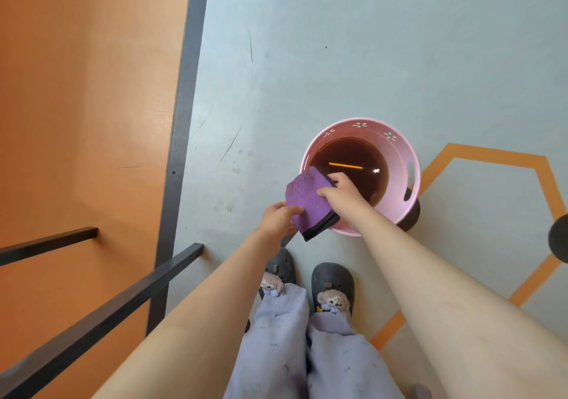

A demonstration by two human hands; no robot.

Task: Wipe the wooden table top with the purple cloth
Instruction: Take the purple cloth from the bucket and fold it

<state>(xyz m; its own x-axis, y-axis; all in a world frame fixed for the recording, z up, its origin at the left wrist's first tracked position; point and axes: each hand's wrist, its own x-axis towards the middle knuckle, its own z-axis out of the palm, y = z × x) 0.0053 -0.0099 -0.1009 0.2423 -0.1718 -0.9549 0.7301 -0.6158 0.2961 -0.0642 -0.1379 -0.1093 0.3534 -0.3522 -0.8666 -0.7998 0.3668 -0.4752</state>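
The purple cloth [307, 200], folded and edged in black, is held flat between both hands over the near left rim of a pink bucket [405, 149]. My left hand [276, 219] grips its lower left edge. My right hand [344, 194] pinches its right edge, above the dark water. The wooden table top [86, 91], orange-brown with a dark metal edge, fills the left side, away from both hands.
The bucket stands on a grey floor [338, 45] with an orange hexagon line [491, 152]. Dark metal bars [123, 300] run at lower left. My feet in dark slippers [332, 285] stand just before the bucket. A round black object [559, 239] sits at the right edge.
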